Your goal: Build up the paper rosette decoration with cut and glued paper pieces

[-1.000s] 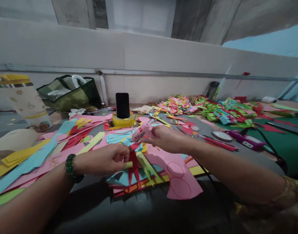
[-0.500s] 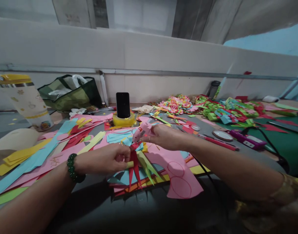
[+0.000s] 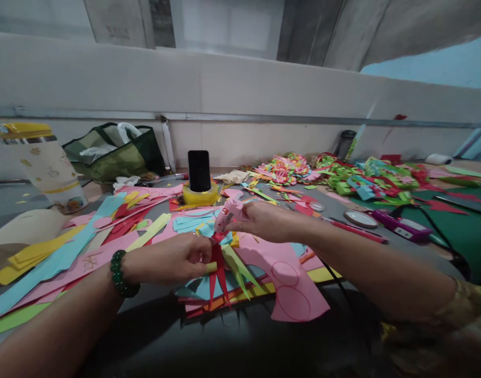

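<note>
My left hand, with a green bead bracelet at the wrist, pinches a paper flower made of red, green, yellow and blue pointed strips. My right hand grips a pink glue gun, its nozzle pointing down at the flower's middle right beside my left fingertips. Both hands hover over a pile of coloured paper sheets at the table's near edge.
A black phone stands in a yellow tape roll. A patterned flask and green bag sit at back left. Finished paper flowers and green scraps lie at right, with a purple tool on a green mat.
The glue gun's nozzle has dipped slightly lower toward the flower's middle. Both hands otherwise stay in nearly the same place.
</note>
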The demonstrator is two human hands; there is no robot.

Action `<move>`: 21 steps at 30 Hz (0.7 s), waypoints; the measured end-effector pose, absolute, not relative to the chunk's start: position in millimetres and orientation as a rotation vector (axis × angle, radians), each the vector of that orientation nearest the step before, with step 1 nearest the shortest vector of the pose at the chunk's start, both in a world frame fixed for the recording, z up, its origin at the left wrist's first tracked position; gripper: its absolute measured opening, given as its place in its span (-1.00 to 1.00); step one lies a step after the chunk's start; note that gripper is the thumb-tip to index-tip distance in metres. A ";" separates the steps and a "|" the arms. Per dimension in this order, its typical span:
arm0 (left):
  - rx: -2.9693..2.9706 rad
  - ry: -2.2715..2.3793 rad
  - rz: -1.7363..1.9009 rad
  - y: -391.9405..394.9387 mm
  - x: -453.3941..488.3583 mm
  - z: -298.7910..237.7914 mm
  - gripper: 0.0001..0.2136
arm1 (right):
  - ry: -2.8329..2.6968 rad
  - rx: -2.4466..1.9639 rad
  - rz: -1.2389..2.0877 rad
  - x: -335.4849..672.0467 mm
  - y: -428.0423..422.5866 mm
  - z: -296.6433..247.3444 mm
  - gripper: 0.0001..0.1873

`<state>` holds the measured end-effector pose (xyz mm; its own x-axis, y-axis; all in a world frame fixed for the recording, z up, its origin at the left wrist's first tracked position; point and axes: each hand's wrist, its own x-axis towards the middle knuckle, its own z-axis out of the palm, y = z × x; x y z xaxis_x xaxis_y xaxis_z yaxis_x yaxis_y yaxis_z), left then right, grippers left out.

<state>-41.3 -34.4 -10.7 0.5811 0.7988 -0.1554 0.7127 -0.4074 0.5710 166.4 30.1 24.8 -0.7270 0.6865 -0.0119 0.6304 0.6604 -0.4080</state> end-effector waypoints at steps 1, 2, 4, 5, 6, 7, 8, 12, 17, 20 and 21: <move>2.225 1.198 0.187 -34.7 -41.3 -10.5 -0.74 | -2.734 -1.112 0.594 166.5 30.2 25.0 -0.68; 2.230 1.197 0.187 -34.8 -41.4 -10.2 -0.74 | -2.734 -1.131 0.594 166.6 30.3 25.0 -0.67; 2.223 1.185 0.188 -35.0 -41.6 -9.8 -0.75 | -2.728 -1.128 0.580 166.0 30.3 24.6 -0.67; 2.212 1.182 0.190 -35.0 -41.7 -9.7 -0.75 | -2.723 -1.107 0.572 165.6 30.0 24.2 -0.68; 2.201 1.182 0.192 -34.9 -41.9 -9.9 -0.75 | -2.719 -1.083 0.566 165.2 29.7 24.0 -0.70; 2.192 1.181 0.192 -34.7 -42.1 -10.2 -0.75 | -2.717 -1.063 0.564 164.9 29.2 24.0 -0.71; 2.188 1.180 0.192 -34.5 -42.3 -10.5 -0.75 | -2.720 -1.054 0.565 165.0 28.7 24.3 -0.72; 2.216 1.194 0.197 -34.1 -42.5 -11.4 -0.75 | -2.752 -1.104 0.568 166.9 27.1 27.3 -0.72; 2.204 1.196 0.191 -33.9 -42.4 -11.8 -0.76 | -2.743 -1.092 0.540 165.5 26.5 27.0 -0.71; 2.201 1.204 0.193 -33.1 -42.5 -12.5 -0.76 | -2.754 -1.088 0.551 165.6 26.1 27.8 -0.70; 2.207 1.206 0.194 -33.0 -42.6 -12.6 -0.76 | -2.757 -1.096 0.557 166.2 26.0 28.4 -0.70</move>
<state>-42.6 -33.0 -12.6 0.5744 0.8037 -0.1554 0.7147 -0.3998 0.5740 166.2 26.0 28.4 -0.7297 0.6834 -0.0217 0.6383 0.6695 -0.3799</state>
